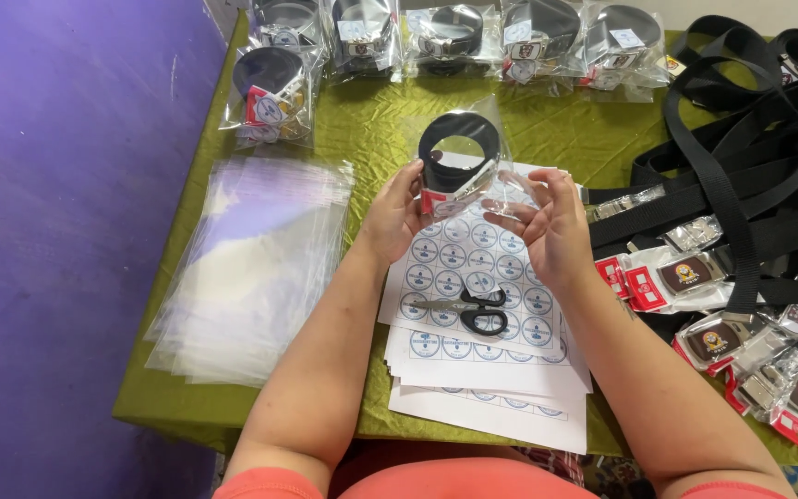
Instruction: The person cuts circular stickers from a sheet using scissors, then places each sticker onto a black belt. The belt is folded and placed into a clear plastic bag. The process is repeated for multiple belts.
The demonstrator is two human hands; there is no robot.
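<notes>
Bottom edge: person's coral top, both bare forearms reaching up over the table (pixel 376 120), which has an olive-green cloth. Next up, stack of white sheets (pixel 491 388) printed with rows of round blue-and-white stickers, fanned out messy, near edge hanging just over table front. Black-handled scissors (pixel 469 309) lie closed on top sheet, between the two forearms, touching neither. Left hand (pixel 392 214) pinches left side of a clear plastic bag (pixel 473 166) with a coiled black belt (pixel 459 148) inside, thumb and fingers closed on bag near the red-and-white tag at the coil's bottom. Right hand (pixel 547 220) grips bag's lower right edge, fingertips pinched on the loose plastic, other fingers half curled. Bag held up above the sticker sheets, about table centre, coil upright facing camera. Left of the arms: pile of empty clear bags (pixel 251 263), flat, slightly fanned, well apart from left hand. Far edge: row of bagged belts (pixel 454 37) already packed, one more sitting lower at left near the empty bags. Right side: big tangle of loose black belts (pixel 750 139), webbing looped over itself, and wrapped buckles with red tags (pixel 704 305) spilling toward the near right corner, just beside right forearm. Purple floor (pixel 57 249) left of the table. Right forearm covers right edge of sheets.
</notes>
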